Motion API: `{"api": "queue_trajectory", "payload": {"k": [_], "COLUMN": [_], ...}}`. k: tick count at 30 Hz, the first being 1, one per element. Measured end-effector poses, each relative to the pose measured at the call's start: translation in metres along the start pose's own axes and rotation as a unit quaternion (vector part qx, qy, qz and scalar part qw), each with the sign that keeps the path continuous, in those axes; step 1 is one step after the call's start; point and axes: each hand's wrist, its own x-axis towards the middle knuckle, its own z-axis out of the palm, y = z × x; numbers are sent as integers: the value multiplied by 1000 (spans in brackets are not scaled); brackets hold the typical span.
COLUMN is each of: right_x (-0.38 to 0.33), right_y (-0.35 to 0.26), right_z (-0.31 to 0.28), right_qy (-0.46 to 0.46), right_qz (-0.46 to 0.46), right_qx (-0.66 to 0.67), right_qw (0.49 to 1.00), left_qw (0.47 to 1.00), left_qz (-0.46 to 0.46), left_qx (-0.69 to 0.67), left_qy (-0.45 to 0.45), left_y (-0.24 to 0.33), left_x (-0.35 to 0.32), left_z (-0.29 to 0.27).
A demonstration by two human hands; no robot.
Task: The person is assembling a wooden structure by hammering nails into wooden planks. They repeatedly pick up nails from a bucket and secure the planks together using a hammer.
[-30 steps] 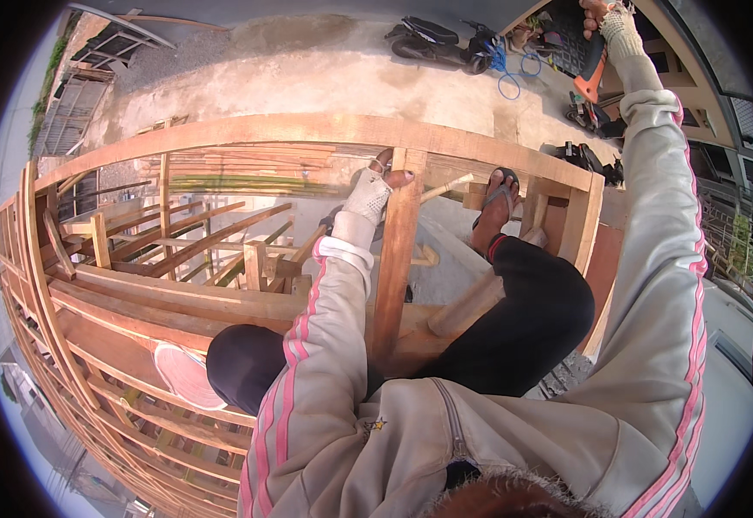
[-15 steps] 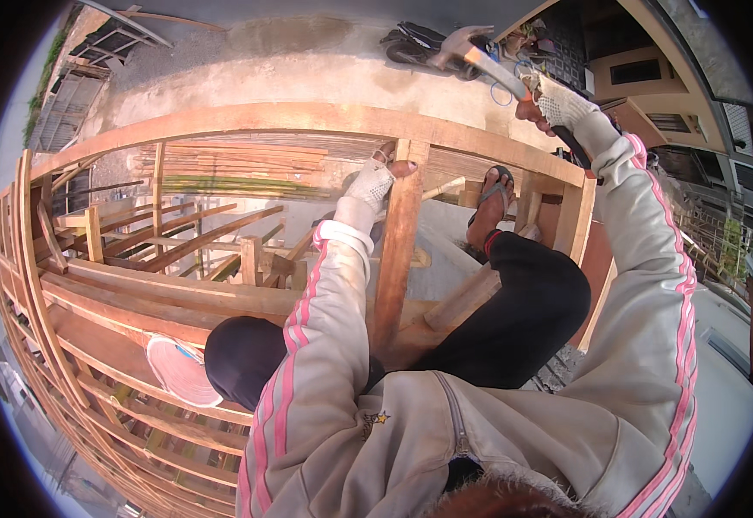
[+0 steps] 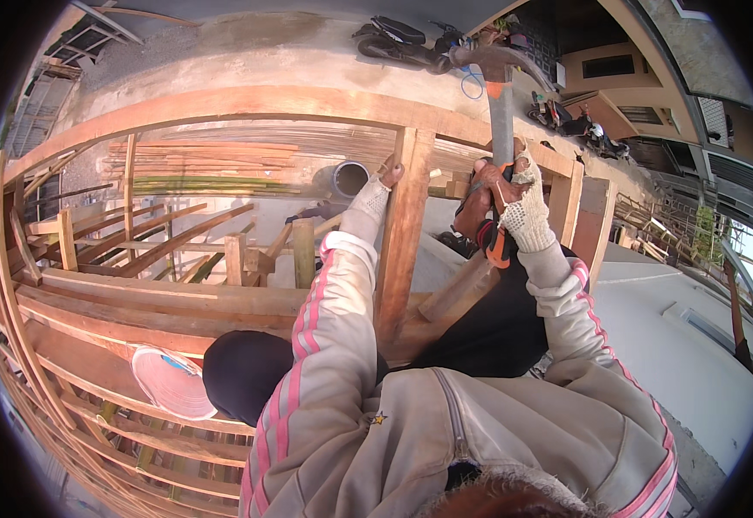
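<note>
My right hand [image 3: 514,194], in a white knitted glove with bare fingertips, is closed round the handle of a claw hammer [image 3: 501,121]. The hammer's head points away from me, beyond the long curved top beam; its orange and black grip end comes out below my fist. In a matching glove, my left hand [image 3: 374,197] grips the left edge of an upright wooden post [image 3: 405,224]. That post meets the top beam [image 3: 307,99] just beyond my fingers. Part of my left hand's fingers is hidden behind the post.
A pink, round, shallow container [image 3: 173,380] rests on planks by my left knee. Wooden framing [image 3: 117,298] spreads to the left. Below lie stacked timber strips [image 3: 212,160] and a dark-rimmed bucket [image 3: 350,179]. Motorcycles [image 3: 393,43] stand on the ground beyond.
My right hand has brought the hammer down and inward from the upper right, closer to the post. My left hand stays on the post. The view has shifted slightly.
</note>
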Motion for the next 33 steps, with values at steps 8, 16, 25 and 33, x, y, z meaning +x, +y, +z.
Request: {"api": "queue_trajectory", "payload": {"k": [8,16,25,33], "right_x": [-68,-61,-47,-87], "right_y": [60,82,69,97], "right_z": [60,63,65,77], "right_qy": [75,129,152,156], "right_qz": [-76,-51,52,148], "right_qx": [-64,-55,262,456], "right_qw": [992,989,952,863], "left_qw": [988,999,993,991], "left_qz": [61,-37,-120,-129], "left_qx": [89,8,13,-12], "left_qy": [111,33,9,-22], "left_y": [9,-4,-18,-22], "left_x": [0,11,-9,-20], "left_z": [17,-13,-60,-50]}}
